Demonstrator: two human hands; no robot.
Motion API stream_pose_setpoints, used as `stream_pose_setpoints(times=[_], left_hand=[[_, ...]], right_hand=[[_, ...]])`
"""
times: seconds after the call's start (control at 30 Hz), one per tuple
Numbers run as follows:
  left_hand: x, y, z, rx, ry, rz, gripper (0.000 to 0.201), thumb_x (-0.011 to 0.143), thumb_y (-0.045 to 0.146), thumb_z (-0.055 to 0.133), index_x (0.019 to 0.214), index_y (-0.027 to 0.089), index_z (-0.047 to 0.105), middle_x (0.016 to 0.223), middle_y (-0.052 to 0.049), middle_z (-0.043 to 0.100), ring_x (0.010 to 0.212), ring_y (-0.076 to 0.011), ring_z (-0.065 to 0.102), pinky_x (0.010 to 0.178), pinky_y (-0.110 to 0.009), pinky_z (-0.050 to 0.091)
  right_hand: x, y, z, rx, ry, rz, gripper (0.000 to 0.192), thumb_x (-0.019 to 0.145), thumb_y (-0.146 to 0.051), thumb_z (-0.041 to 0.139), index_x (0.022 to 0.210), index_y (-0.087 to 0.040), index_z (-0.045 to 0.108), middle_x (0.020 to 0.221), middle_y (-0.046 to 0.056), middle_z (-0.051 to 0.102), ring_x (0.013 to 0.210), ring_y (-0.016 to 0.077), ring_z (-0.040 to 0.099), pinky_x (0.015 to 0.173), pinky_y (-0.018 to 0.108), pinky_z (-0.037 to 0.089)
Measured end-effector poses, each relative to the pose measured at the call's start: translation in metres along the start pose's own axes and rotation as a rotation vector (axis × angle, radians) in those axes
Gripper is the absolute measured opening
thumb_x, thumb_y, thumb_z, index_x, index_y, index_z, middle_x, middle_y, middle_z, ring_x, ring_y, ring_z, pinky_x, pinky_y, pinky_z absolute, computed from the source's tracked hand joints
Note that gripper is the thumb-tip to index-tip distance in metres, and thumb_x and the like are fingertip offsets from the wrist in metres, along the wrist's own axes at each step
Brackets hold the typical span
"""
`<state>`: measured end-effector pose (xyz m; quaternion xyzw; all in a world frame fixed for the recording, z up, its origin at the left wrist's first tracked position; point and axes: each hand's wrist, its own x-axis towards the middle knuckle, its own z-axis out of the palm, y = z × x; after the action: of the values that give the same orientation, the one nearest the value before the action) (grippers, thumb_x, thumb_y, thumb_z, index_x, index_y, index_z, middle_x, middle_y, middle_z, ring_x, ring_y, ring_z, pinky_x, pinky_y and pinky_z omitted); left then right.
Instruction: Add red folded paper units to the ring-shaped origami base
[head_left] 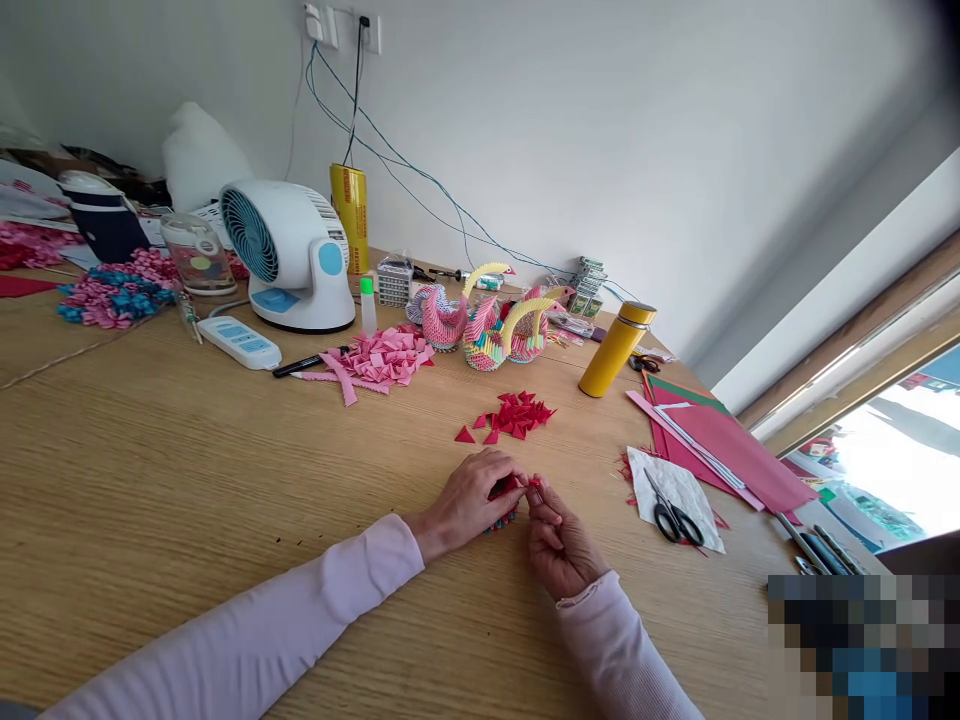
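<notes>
Both hands meet near the middle of the wooden bench [187, 470], sleeves in pale pink. The left hand [469, 500] curls over a small assembly of folded paper pieces [504, 505], red on top with a little blue-green showing beneath it, pressed against the bench surface; its fingers are closed round the assembly. The right hand [559, 545] lies just beside it, thumb and forefinger pinched narrow on a single red folded triangle [534, 483] that touches the assembly's edge. Just beyond the hands lies a loose heap of red paper triangles [514, 415], a few strays at its left side. Further back a pile of pink folded pieces [379, 358] spreads near a black pen [300, 365], and behind that stand three origami swans [487, 325] built of many coloured units. A yellow flask [616, 350] stands upright with its lid on, so its contents cannot be told. To the right, scissors [675, 520] rest on a white sheet of paper, beside a stack of red and pink paper sheets [720, 440]. At the far left a white desk fan [289, 255] stands behind a power strip [240, 342], a clear lidded jar [196, 255] holds something pale and yellow that is too blurred to name, and a mound of pink and blue folded pieces [116, 290] lies close by
</notes>
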<state>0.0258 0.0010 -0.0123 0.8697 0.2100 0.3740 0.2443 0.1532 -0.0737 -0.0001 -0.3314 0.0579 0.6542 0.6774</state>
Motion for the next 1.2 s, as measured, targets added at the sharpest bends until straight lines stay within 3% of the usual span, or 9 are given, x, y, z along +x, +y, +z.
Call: stream_pose_setpoints(times=[0.2, 0.47, 0.77, 1.07, 1.2], left_hand=[[0.001, 0.002, -0.002, 0.006, -0.023, -0.007, 0.011, 0.089, 0.026, 0.055, 0.094, 0.019, 0.061, 0.091, -0.004, 0.064, 0.089, -0.0179, 0.057, 0.083, -0.03, 0.045], [0.0, -0.001, -0.002, -0.017, -0.022, 0.002, 0.015, 0.089, 0.026, 0.055, 0.1, 0.02, 0.063, 0.095, -0.005, 0.065, 0.092, -0.0186, 0.057, 0.086, -0.032, 0.045], [0.0, -0.004, 0.0, -0.033, 0.007, 0.024, 0.014, 0.09, 0.025, 0.053, 0.098, 0.019, 0.064, 0.095, -0.005, 0.066, 0.093, -0.0186, 0.058, 0.088, -0.032, 0.045], [-0.002, -0.004, 0.002, 0.003, 0.014, 0.016, 0.014, 0.091, 0.028, 0.053, 0.092, 0.018, 0.063, 0.092, -0.005, 0.066, 0.091, -0.0181, 0.059, 0.087, -0.032, 0.046], [-0.002, -0.005, 0.003, 0.063, 0.0, 0.026, 0.015, 0.093, 0.028, 0.05, 0.092, 0.017, 0.061, 0.092, -0.004, 0.065, 0.09, -0.0173, 0.058, 0.085, -0.03, 0.046]], right_hand=[[0.004, 0.0, -0.007, -0.094, -0.096, -0.042, 0.013, 0.089, -0.011, 0.056, 0.077, -0.017, 0.057, 0.07, -0.002, 0.068, 0.03, -0.0033, 0.037, 0.023, 0.003, 0.027], [0.006, -0.001, -0.01, -0.092, -0.114, -0.064, 0.011, 0.087, -0.012, 0.059, 0.077, -0.016, 0.059, 0.069, -0.002, 0.068, 0.031, -0.0032, 0.039, 0.025, 0.001, 0.032], [0.002, 0.003, -0.005, -0.03, -0.055, -0.049, 0.013, 0.088, -0.009, 0.056, 0.077, -0.015, 0.06, 0.071, 0.0, 0.068, 0.032, -0.003, 0.039, 0.025, 0.001, 0.033], [0.005, 0.01, -0.012, -0.064, -0.055, -0.105, 0.011, 0.08, -0.01, 0.066, 0.077, -0.017, 0.06, 0.07, -0.003, 0.065, 0.034, -0.0021, 0.04, 0.027, 0.002, 0.037], [0.004, 0.014, -0.01, -0.001, 0.018, -0.107, 0.009, 0.084, -0.01, 0.06, 0.079, -0.017, 0.06, 0.073, -0.002, 0.064, 0.034, -0.0023, 0.04, 0.028, 0.002, 0.037]])
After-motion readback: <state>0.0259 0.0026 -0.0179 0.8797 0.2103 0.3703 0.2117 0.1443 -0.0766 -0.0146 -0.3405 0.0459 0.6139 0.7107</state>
